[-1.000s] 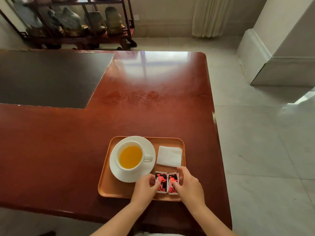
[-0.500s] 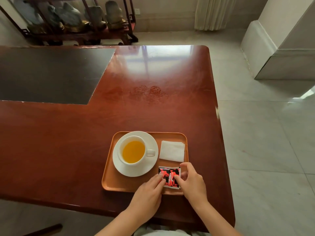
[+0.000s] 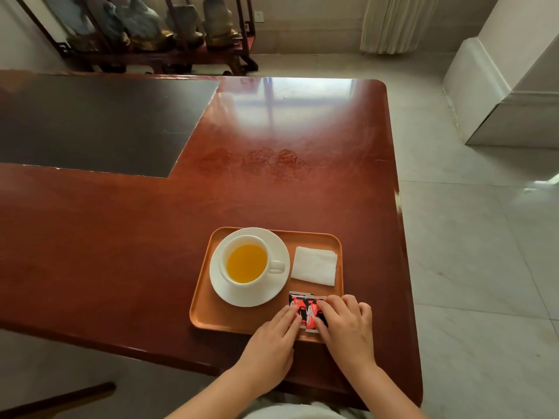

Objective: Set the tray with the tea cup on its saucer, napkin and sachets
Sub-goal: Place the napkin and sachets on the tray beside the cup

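An orange-brown tray (image 3: 208, 313) lies near the table's front edge. On its left part a white cup of amber tea (image 3: 246, 263) stands on a white saucer (image 3: 281, 285), handle to the right. A folded white napkin (image 3: 314, 265) lies at the tray's back right. Two red-and-black sachets (image 3: 307, 308) lie side by side, slightly overlapping, at the front right. My left hand (image 3: 272, 343) rests its fingertips on the left sachet. My right hand (image 3: 348, 325) lies flat with fingertips on the right sachet, covering part of it.
The glossy red-brown table (image 3: 272, 182) has a dark inset panel (image 3: 90, 122) at the back left. Its right edge is close to the tray, with pale tiled floor beyond. A dark shelf with ornamental stones (image 3: 151, 28) stands behind the table.
The sachets have been pushed closer together, so they overlap a little. Both hands flattened, with fingertips pressing on them. The view shifted down slightly.
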`<state>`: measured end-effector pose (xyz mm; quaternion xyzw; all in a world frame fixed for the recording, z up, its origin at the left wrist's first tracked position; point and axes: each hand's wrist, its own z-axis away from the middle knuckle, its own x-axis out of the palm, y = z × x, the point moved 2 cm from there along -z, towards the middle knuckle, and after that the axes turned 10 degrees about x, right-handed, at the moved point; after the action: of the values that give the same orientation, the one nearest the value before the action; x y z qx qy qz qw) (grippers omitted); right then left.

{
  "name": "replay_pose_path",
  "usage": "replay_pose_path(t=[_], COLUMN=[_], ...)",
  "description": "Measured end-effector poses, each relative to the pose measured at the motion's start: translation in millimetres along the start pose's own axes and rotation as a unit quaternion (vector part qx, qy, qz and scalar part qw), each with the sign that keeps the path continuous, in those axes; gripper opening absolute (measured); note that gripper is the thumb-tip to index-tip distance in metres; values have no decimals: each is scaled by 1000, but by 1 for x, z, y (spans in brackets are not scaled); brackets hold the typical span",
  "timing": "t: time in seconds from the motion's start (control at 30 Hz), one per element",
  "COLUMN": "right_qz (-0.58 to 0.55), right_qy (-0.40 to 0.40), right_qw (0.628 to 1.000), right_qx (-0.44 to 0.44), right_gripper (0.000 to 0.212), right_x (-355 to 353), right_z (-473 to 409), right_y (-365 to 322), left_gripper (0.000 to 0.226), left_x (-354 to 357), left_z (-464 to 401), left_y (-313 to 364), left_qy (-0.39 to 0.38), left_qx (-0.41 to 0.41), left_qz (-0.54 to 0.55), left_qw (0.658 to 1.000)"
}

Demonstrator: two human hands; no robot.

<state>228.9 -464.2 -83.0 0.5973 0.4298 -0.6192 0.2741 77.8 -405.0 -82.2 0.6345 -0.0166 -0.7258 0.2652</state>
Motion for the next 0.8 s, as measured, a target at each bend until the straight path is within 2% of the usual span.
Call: replay_pose_path(t=[0.17, 0.23, 0.3, 0.33, 0.4, 0.47, 0.53, 0.6, 0.7, 0.8], right_qz=[3, -20, -76, -117, -205, -272, -316, -338, -333, -306], right_qy=[-15, -22, -29, -37, -66, -95, -108, -138, -177, -182], right_qw=[1000, 999, 996, 991, 971, 948, 929, 913, 905, 912], right_qx=[0, 14, 40, 58, 100, 135, 160, 182, 198, 206], right_gripper=[28, 27, 24, 23, 21, 21, 24, 30, 33, 21], right_x=[-4, -8, -11, -13, -15, -16, -15, -13, -7, -1], right_z=[-1, -3, -7, -11, -23, -37, -55, -71, -88, -94], right_y=[-2, -4, -9, -12, -20, -29, -38, -48, -61, -70], left_gripper=[60, 59, 50, 42, 27, 15, 7, 9, 18, 22], left_x=[0, -11, -25, -31, -46, -56, -64, -70, -76, -78], left_z=[4, 10, 22, 29, 41, 50, 57, 59, 55, 47], left_y=[-1, -3, -11, -18, -39, -66, -94, -118, -142, -154], left_qy=[10, 72, 173, 227, 309, 357, 362, 328, 283, 259], left_qx=[12, 26, 27, 1, -111, -248, -351, -408, -436, -434], left_qz=[16, 47, 82, 97, 161, 240, 291, 316, 327, 321], left_qw=[1000, 996, 981, 969, 931, 868, 813, 791, 789, 801])
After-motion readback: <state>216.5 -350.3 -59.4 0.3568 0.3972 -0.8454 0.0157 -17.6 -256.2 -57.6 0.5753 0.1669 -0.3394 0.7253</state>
